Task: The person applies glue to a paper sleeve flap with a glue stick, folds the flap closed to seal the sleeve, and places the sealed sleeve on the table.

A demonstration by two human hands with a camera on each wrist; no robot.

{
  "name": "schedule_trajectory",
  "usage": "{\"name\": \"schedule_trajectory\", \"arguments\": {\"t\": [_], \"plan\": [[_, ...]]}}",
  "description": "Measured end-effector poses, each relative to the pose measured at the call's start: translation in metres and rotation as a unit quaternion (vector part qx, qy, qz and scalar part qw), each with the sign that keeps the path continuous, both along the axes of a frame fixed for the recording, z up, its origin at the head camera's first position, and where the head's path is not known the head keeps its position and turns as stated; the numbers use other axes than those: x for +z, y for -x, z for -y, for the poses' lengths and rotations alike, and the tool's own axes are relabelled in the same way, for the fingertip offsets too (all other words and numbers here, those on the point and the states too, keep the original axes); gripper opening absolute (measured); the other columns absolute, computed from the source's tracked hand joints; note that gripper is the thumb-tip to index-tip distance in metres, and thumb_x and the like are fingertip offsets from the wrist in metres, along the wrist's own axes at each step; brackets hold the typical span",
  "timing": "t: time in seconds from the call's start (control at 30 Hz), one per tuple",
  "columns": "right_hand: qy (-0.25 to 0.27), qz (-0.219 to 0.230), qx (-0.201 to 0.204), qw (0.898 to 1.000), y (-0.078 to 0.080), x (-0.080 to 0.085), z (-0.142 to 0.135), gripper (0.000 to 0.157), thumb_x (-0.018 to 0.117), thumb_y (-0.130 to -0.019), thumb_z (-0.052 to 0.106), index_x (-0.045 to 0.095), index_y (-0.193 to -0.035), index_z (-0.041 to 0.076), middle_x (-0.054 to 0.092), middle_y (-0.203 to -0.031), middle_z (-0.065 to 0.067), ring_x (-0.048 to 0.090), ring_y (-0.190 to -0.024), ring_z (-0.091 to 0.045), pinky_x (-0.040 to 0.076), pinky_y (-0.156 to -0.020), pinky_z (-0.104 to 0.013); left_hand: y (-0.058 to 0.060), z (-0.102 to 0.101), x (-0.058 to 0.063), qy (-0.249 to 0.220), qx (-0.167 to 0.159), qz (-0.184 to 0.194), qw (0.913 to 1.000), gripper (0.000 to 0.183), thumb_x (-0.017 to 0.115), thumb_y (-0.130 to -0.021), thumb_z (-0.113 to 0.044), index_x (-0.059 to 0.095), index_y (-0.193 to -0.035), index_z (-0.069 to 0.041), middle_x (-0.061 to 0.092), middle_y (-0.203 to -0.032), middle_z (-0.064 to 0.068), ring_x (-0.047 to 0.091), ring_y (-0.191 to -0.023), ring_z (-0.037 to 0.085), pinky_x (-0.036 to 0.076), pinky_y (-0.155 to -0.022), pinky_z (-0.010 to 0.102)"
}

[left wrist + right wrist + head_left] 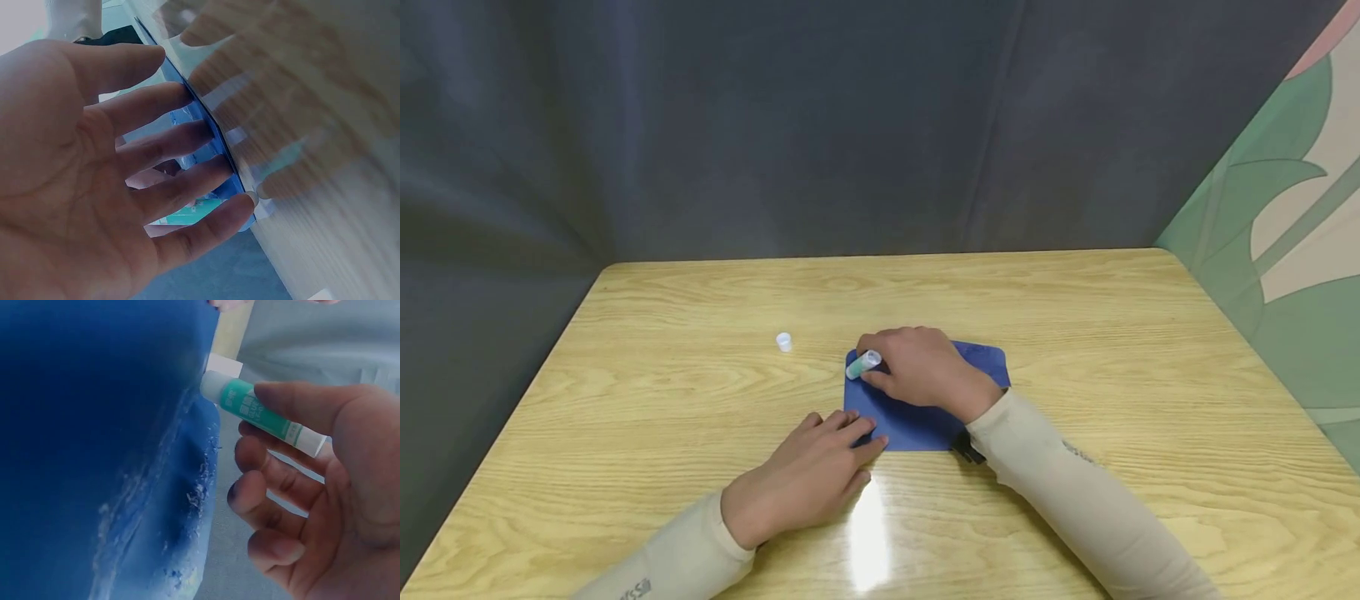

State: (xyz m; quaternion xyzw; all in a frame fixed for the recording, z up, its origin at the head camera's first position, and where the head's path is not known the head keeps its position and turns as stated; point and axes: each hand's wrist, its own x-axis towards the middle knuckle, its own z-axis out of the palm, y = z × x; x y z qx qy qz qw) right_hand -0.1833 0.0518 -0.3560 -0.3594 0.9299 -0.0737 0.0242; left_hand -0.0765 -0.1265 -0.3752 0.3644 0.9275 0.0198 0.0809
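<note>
A blue paper envelope (917, 429) with a rounded flap lies flat on the table. My right hand (921, 367) pinches a white and green glue stick (265, 415) between thumb and fingers. Its uncapped end touches the far left corner of the flap. Whitish glue smears and crumbs (199, 490) run along the flap's edge and near its fold. My left hand (812, 471) rests with its fingers (181, 140) spread and fairly straight, their tips touching the envelope's near left corner. A small white cap (784, 342) stands apart, left of the envelope.
The wooden table (662, 375) has a glossy surface with a light reflection near the front. A dark cloth (812, 133) hangs behind and along the left side. A leaf-patterned panel (1292, 217) borders the right side.
</note>
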Motion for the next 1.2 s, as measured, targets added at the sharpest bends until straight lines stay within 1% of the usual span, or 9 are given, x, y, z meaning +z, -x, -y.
{"name": "schedule_trajectory", "arguments": {"t": [0.23, 0.4, 0.57, 0.67, 0.83, 0.9, 1.0, 1.1, 1.2], "plan": [[-0.003, -0.036, 0.001, 0.999, -0.003, 0.0, 0.0, 0.026, 0.067, -0.095, 0.031, 0.07, -0.119, 0.022, 0.076, -0.103, 0.002, 0.07, -0.077, -0.019, 0.057, -0.066, -0.039, -0.001, 0.0, 0.001, -0.006, 0.002, -0.002, 1.0, 0.043, 0.055, -0.102, -0.034, 0.057, -0.142, -0.02, 0.054, -0.147, 0.003, 0.049, -0.137, 0.028, 0.047, -0.099, 0.049], [-0.019, -0.071, 0.015, 0.997, -0.006, 0.001, -0.001, 0.019, 0.067, -0.094, 0.023, 0.072, -0.111, 0.019, 0.076, -0.09, 0.001, 0.067, -0.067, -0.016, 0.056, -0.063, -0.036, -0.002, 0.0, 0.0, -0.01, 0.002, -0.009, 0.9999, 0.042, 0.055, -0.102, -0.034, 0.058, -0.141, -0.02, 0.055, -0.146, 0.003, 0.05, -0.135, 0.028, 0.047, -0.098, 0.049], [-0.038, -0.081, 0.031, 0.996, -0.009, 0.004, -0.002, 0.016, 0.066, -0.094, 0.021, 0.071, -0.109, 0.019, 0.073, -0.081, 0.0, 0.063, -0.061, -0.016, 0.055, -0.058, -0.035, -0.002, 0.001, 0.001, -0.014, 0.001, -0.012, 0.9998, 0.042, 0.056, -0.102, -0.033, 0.059, -0.141, -0.019, 0.055, -0.145, 0.004, 0.051, -0.134, 0.028, 0.047, -0.097, 0.048], [-0.041, -0.083, 0.043, 0.995, -0.012, 0.006, -0.002, 0.017, 0.068, -0.094, 0.022, 0.071, -0.11, 0.019, 0.075, -0.085, -0.001, 0.065, -0.062, -0.017, 0.055, -0.059, -0.035, -0.002, 0.0, 0.002, -0.018, -0.001, -0.014, 0.9998, 0.042, 0.057, -0.101, -0.033, 0.059, -0.14, -0.019, 0.056, -0.145, 0.004, 0.051, -0.134, 0.028, 0.048, -0.096, 0.049], [-0.019, -0.091, 0.068, 0.993, -0.013, 0.005, -0.001, 0.02, 0.068, -0.095, 0.03, 0.071, -0.113, 0.021, 0.075, -0.099, 0.001, 0.071, -0.076, -0.017, 0.058, -0.065, -0.036, -0.002, 0.0, 0.002, -0.018, -0.004, -0.023, 0.9996, 0.042, 0.057, -0.101, -0.032, 0.06, -0.14, -0.019, 0.056, -0.145, 0.004, 0.052, -0.133, 0.028, 0.048, -0.094, 0.048], [-0.001, -0.083, 0.078, 0.994, -0.011, 0.002, 0.0, 0.021, 0.067, -0.096, 0.032, 0.07, -0.114, 0.022, 0.072, -0.102, 0.002, 0.07, -0.08, -0.016, 0.058, -0.068, -0.036, -0.002, 0.0, 0.002, -0.018, -0.005, -0.026, 0.9995, 0.041, 0.058, -0.101, -0.032, 0.06, -0.14, -0.019, 0.056, -0.144, 0.004, 0.052, -0.133, 0.028, 0.049, -0.093, 0.048], [0.031, -0.051, 0.084, 0.995, -0.007, -0.003, 0.0, 0.021, 0.066, -0.097, 0.032, 0.069, -0.116, 0.023, 0.067, -0.106, 0.003, 0.069, -0.084, -0.014, 0.058, -0.073, -0.036, -0.002, 0.0, 0.002, -0.018, -0.005, -0.03, 0.9994, 0.041, 0.058, -0.1, -0.032, 0.06, -0.139, -0.018, 0.056, -0.144, 0.004, 0.052, -0.132, 0.027, 0.048, -0.092, 0.047], [0.054, -0.012, 0.079, 0.995, -0.003, -0.006, 0.001, 0.023, 0.065, -0.097, 0.03, 0.068, -0.118, 0.023, 0.065, -0.112, 0.004, 0.069, -0.089, -0.015, 0.058, -0.08, -0.037, -0.003, 0.0, 0.001, -0.018, -0.004, -0.028, 0.9994, 0.041, 0.058, -0.1, -0.032, 0.06, -0.139, -0.018, 0.056, -0.143, 0.003, 0.052, -0.131, 0.027, 0.048, -0.093, 0.047], [0.062, 0.014, 0.065, 0.996, 0.0, -0.008, 0.001, 0.023, 0.065, -0.098, 0.029, 0.068, -0.119, 0.021, 0.066, -0.113, 0.004, 0.069, -0.095, -0.016, 0.057, -0.085, -0.038, -0.002, 0.001, 0.001, -0.019, -0.005, -0.026, 0.9995, 0.041, 0.058, -0.1, -0.032, 0.06, -0.139, -0.018, 0.057, -0.142, 0.004, 0.052, -0.131, 0.027, 0.048, -0.093, 0.047]]}}
